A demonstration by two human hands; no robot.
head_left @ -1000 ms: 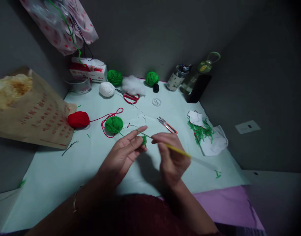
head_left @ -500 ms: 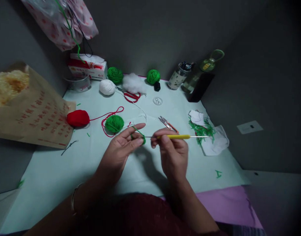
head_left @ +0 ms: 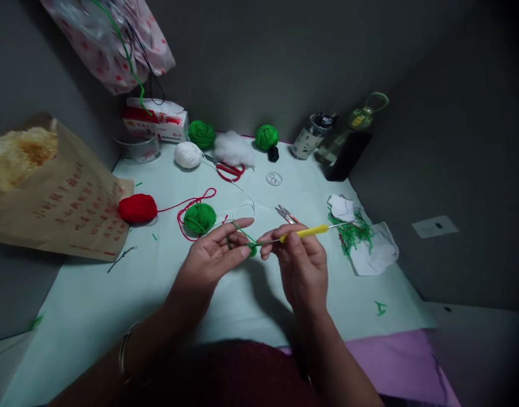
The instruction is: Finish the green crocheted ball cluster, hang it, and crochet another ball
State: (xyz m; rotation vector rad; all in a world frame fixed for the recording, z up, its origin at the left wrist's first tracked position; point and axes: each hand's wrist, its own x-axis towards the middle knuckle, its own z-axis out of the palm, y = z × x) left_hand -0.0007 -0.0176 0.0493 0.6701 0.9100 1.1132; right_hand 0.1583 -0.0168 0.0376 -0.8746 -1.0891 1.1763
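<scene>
My left hand (head_left: 214,254) pinches a small green crochet piece (head_left: 253,249) between thumb and finger, with green yarn running over its raised index finger. In my right hand (head_left: 301,260) is a crochet hook with a yellow handle (head_left: 312,231), held like a pencil. Its metal tip points left and meets the green piece. Just beyond my left hand lies a green yarn ball (head_left: 200,218). Thread snips (head_left: 286,213) lie behind my right hand, which partly hides them.
A paper bag with food (head_left: 73,198) and a red yarn ball (head_left: 138,208) are at left. Further back are a white yarn ball (head_left: 188,155), red-handled scissors (head_left: 230,172), stuffing (head_left: 234,148), a pen cup (head_left: 305,142) and a bottle (head_left: 339,135). Green yarn scraps (head_left: 348,234) lie right.
The hook has tilted, its handle end now higher and its tip lower at the green piece. The whole view has shifted slightly, so things appear a little lower and further right.
</scene>
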